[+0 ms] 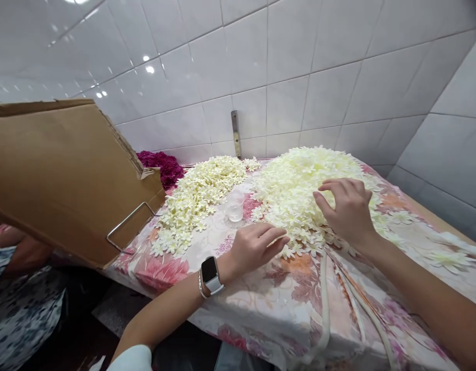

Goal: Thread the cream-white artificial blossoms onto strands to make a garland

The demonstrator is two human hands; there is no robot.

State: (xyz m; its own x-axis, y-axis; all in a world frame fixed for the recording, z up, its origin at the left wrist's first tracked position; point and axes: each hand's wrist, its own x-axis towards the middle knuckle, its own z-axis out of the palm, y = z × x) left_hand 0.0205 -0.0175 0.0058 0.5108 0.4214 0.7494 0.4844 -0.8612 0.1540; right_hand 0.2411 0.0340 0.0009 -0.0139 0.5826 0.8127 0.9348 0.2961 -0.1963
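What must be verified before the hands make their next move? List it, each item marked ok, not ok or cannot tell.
1. Right hand at the larger flower pile: ok.
2. Left hand empty: cannot tell, fingers curled.
3. Smaller flower pile mostly apart from the larger: ok, cloth shows between.
4. Loose flowers at right gathered in: not ok, scattered.
5. Cardboard away from both hands: ok.
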